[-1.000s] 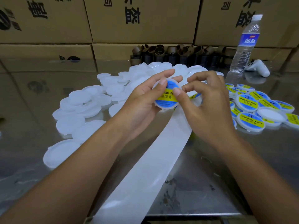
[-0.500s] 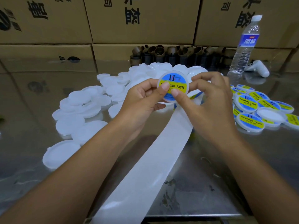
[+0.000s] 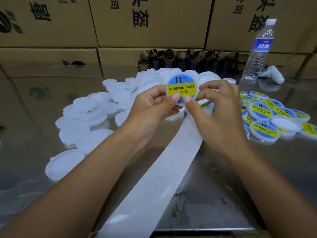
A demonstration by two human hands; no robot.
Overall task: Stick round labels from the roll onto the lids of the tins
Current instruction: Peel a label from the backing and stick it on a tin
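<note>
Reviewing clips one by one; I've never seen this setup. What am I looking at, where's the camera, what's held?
No machine here: a person works bare-handed, filmed by one head-worn camera looking down. The left hand and right hand together pinch a white lid bearing a blue-and-yellow "Soldering Paste" label. On the shiny table lie plain white lids at left, labelled lids at right, and a white backing strip running toward the viewer. A water bottle and cardboard boxes stand behind.
</note>
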